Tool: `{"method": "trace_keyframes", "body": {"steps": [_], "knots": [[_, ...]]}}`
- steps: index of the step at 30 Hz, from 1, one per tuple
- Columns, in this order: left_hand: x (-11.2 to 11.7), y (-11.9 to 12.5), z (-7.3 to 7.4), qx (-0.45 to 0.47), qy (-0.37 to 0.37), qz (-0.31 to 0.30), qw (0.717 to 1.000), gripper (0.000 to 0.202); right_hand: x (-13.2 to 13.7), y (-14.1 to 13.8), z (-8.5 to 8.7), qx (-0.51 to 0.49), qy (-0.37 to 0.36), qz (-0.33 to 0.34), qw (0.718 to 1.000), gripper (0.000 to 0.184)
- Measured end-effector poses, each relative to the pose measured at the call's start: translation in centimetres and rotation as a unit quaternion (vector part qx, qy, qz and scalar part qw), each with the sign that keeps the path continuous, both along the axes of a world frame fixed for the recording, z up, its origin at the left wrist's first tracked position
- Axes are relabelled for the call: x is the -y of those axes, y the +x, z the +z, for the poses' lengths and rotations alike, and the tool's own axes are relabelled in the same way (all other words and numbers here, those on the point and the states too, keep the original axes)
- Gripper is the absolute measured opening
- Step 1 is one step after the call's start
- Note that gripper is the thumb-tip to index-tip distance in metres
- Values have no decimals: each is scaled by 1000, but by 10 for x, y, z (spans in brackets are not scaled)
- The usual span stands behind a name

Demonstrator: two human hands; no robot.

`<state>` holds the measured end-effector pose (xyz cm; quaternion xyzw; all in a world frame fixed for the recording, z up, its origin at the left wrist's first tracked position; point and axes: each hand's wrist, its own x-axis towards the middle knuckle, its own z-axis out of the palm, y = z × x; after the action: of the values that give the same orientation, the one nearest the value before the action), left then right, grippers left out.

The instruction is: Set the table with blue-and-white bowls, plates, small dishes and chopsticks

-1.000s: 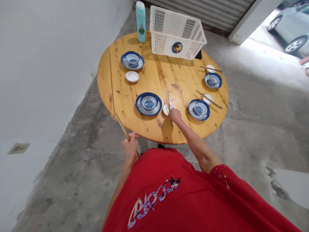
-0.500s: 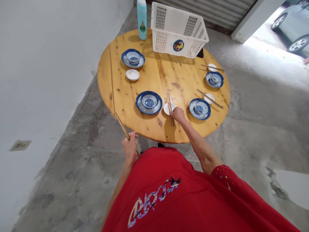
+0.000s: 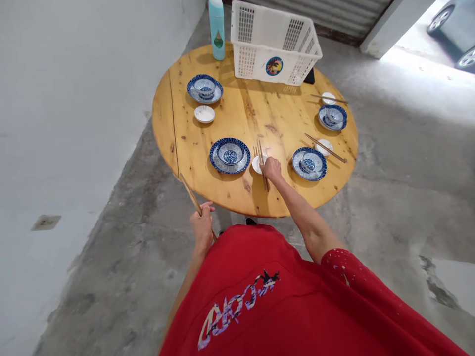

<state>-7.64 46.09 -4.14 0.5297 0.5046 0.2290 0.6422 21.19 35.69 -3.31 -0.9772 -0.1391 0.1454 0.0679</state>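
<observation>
My right hand (image 3: 271, 169) is closed on a pair of chopsticks (image 3: 266, 184) over a small white dish (image 3: 256, 165), partly covering the dish. To its left, a small blue-and-white bowl (image 3: 230, 154) sits on a patterned plate (image 3: 215, 165). Off the table's near left edge, my left hand (image 3: 202, 225) is wrapped round more chopsticks (image 3: 190, 192), which point up and to the left; how many is unclear. On the right, another pair of chopsticks (image 3: 336, 155) rests across a white dish (image 3: 324, 147), beside a plate with a bowl (image 3: 308, 163).
The round wooden table (image 3: 237, 109) also bears a white plastic basket (image 3: 252, 62), a light blue bottle (image 3: 217, 34) and a dark flat object (image 3: 309, 76). At the far left stand a bowl and plate (image 3: 205, 90) and a white dish (image 3: 204, 114). A white wall (image 3: 74, 99) runs along the left.
The view has shifted slightly. Under my right hand, the lower ends of the chopsticks have come closer together. My left hand keeps its hold on its chopsticks.
</observation>
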Motion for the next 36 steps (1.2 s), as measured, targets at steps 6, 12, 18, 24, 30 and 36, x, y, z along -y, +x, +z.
{"method": "trace_keyframes", "body": {"steps": [6,12,18,24,30,36], "knots": [[0,-5,2,4,-10,12,1000,30,-4,1,-6,-4,7,4,1000,32],[-1,-5,5,8,-19,14,1000,30,-6,1,-10,-5,5,5,1000,32],[-2,-4,3,15,-22,12,1000,28,-7,1,-10,-3,7,2,1000,30],[-4,-5,1,3,-15,10,1000,29,-7,1,-12,5,10,4,1000,30],[-5,-4,1,9,-22,11,1000,31,-6,2,-13,4,16,2,1000,29],[-5,-4,0,13,-19,2,1000,31,-6,2,-13,2,15,1,1000,29]]}}
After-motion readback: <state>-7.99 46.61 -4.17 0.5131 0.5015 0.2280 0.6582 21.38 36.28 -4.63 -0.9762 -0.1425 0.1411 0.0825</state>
